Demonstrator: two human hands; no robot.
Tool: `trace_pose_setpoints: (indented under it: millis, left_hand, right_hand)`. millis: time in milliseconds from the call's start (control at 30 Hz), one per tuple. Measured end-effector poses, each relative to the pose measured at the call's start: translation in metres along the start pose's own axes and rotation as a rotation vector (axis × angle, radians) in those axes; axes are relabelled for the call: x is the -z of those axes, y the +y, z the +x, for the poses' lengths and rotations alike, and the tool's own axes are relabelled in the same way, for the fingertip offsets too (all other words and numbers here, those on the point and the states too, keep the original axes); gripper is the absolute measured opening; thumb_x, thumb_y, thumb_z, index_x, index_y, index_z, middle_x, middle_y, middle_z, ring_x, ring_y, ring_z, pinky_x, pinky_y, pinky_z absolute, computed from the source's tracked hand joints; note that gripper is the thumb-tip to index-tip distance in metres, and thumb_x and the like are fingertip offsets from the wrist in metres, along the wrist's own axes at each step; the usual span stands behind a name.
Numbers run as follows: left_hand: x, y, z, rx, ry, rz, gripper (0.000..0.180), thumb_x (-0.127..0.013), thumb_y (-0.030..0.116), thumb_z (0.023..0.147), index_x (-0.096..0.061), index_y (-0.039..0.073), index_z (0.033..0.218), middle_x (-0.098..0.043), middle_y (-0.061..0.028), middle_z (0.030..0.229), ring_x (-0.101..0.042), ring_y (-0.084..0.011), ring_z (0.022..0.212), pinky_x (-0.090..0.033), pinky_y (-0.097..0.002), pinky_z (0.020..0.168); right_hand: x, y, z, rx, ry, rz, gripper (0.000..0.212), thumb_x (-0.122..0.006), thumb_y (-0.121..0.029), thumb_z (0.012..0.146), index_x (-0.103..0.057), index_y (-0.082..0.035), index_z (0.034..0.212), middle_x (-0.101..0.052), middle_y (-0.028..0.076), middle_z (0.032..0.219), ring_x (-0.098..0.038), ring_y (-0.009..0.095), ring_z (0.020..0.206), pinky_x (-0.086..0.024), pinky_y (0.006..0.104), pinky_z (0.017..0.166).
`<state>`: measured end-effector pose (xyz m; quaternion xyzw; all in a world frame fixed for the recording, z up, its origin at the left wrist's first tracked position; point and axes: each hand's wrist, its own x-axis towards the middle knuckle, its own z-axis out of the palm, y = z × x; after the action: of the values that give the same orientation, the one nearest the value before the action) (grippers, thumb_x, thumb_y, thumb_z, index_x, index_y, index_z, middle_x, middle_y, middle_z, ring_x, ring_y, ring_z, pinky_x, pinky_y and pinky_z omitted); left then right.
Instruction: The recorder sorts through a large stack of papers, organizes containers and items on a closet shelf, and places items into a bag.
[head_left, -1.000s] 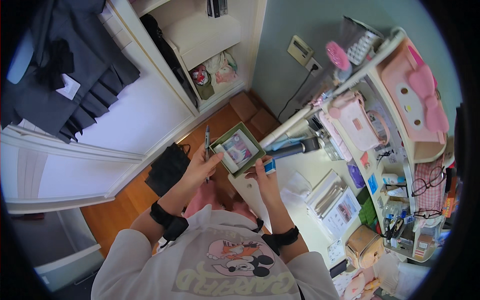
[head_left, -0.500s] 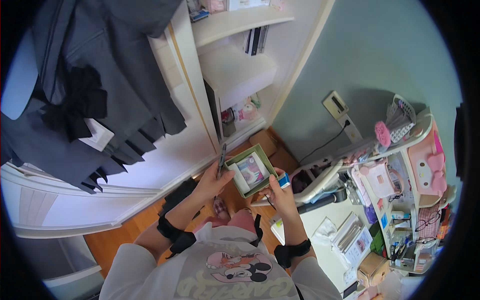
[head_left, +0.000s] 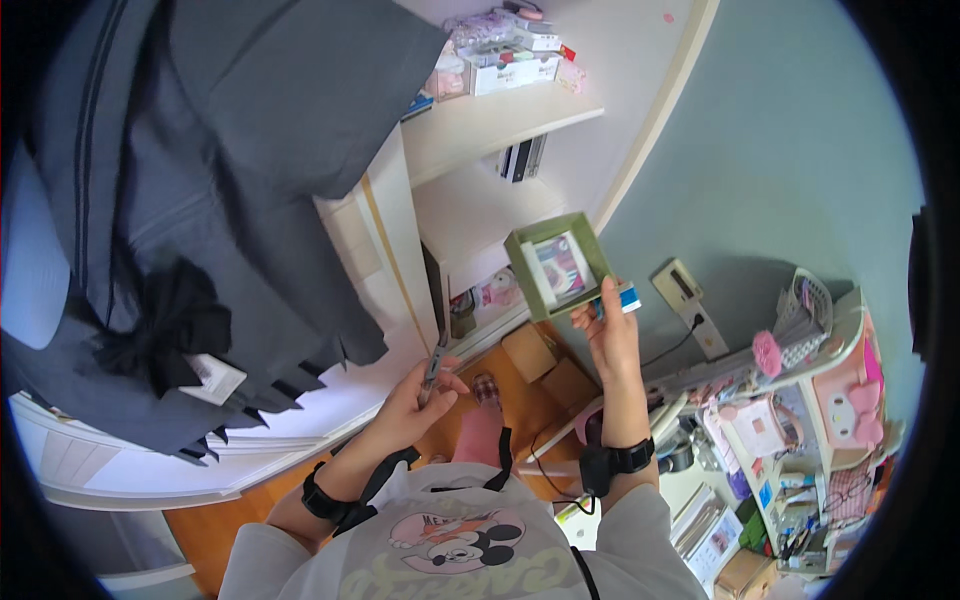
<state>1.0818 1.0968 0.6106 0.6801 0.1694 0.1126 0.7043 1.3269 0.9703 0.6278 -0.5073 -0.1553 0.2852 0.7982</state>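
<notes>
One green box (head_left: 524, 268) (two hands (head_left: 406, 408) (head_left: 612, 340))

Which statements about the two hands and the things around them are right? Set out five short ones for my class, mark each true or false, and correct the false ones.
1. The right hand holds the green box. True.
2. The left hand is touching the green box too. False: it is apart from the box and holds a slim pen-like tool.
3. A black bow shows against the dark grey garment. True.
4. The green box is covered by a lid. False: its top is open, and a colourful item shows inside.
5. A black plug sits at the pale socket strip. True.
</notes>
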Motion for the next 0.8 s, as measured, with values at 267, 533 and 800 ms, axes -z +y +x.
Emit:
trace_pose_setpoints:
  millis: [267,533,800]
  left_hand:
    - [-0.009,0.020,0.106,-0.104,0.018,0.073,0.042,-0.050,0.008,0.087,-0.034,0.003,0.126,-0.055,-0.0047,0.095,-0.049,-0.0083,0.087,-0.038,-0.0221,0.076]
    - [-0.014,0.029,0.193,-0.073,0.122,0.058,0.040,-0.050,0.007,0.086,-0.037,0.001,0.123,-0.056,-0.0041,0.096,-0.049,-0.0099,0.089,-0.037,-0.0240,0.082]
    - [-0.012,0.039,0.220,-0.120,0.239,0.194,0.030,-0.048,0.015,0.090,-0.044,0.001,0.116,-0.060,-0.0079,0.092,-0.055,-0.0133,0.088,-0.042,-0.0262,0.081]
  right_hand:
    - [0.005,-0.044,0.159,0.170,-0.014,-0.051,0.042,-0.051,-0.033,0.089,-0.038,0.001,0.110,-0.053,0.005,0.067,-0.052,0.013,0.056,-0.041,0.0242,0.052]
    - [0.008,-0.053,0.287,0.137,-0.052,-0.161,0.042,-0.053,-0.035,0.087,-0.040,0.000,0.107,-0.054,0.006,0.067,-0.051,0.011,0.054,-0.040,0.0229,0.047]
    - [-0.024,-0.049,0.333,0.109,-0.190,-0.318,0.035,-0.053,-0.030,0.087,-0.041,0.000,0.101,-0.056,0.010,0.076,-0.056,0.014,0.054,-0.047,0.0235,0.047]
